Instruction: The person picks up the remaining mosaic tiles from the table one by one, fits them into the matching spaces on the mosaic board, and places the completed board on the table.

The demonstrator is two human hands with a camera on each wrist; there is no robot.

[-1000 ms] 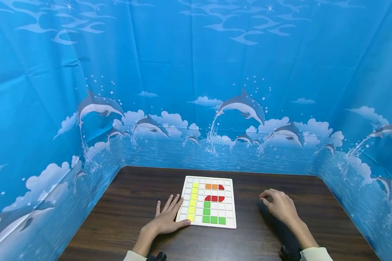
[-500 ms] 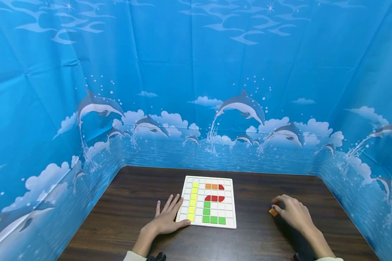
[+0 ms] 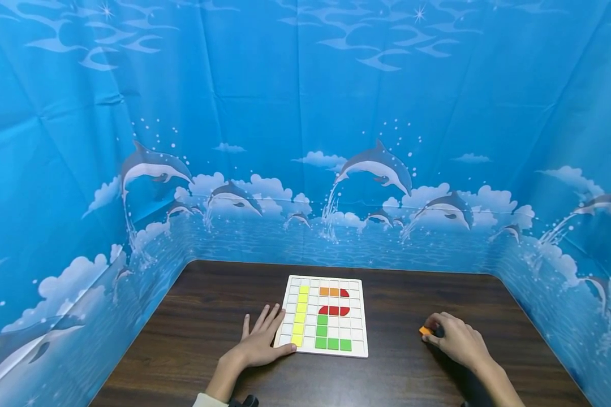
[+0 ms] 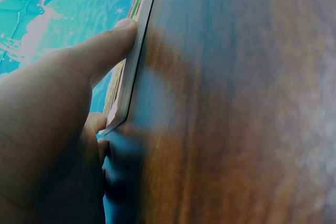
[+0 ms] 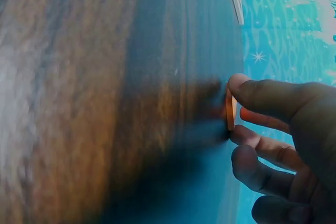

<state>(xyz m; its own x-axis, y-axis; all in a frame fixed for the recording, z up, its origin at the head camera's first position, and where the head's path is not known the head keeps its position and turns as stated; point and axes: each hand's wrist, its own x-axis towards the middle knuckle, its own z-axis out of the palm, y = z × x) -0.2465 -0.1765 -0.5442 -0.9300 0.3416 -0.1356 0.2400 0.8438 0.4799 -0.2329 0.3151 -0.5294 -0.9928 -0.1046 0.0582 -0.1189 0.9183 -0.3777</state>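
A white square grid board (image 3: 357,325) lies on the table. It bears a column of yellow tiles (image 3: 299,318), a short row of orange tiles (image 3: 329,291) ending in a rounded red one, a red row (image 3: 334,311) and an L of green tiles (image 3: 321,333). Fingers spread, my left hand (image 3: 257,343) rests at the board's left side, its thumb on the near left corner; the left wrist view shows this thumb (image 4: 118,38) on the edge. To the board's right, my right hand (image 3: 460,339) pinches a small orange tile (image 5: 230,109) between thumb and fingers, low over the table.
The dark wood table (image 3: 387,376) carries the board near its middle. A blue curtain (image 3: 265,113) printed with dolphins surrounds the table's back and sides.
My right hand has moved right and slightly nearer, away from the board, and an orange tile has come into sight at its fingertips. The left hand and the board keep their places.
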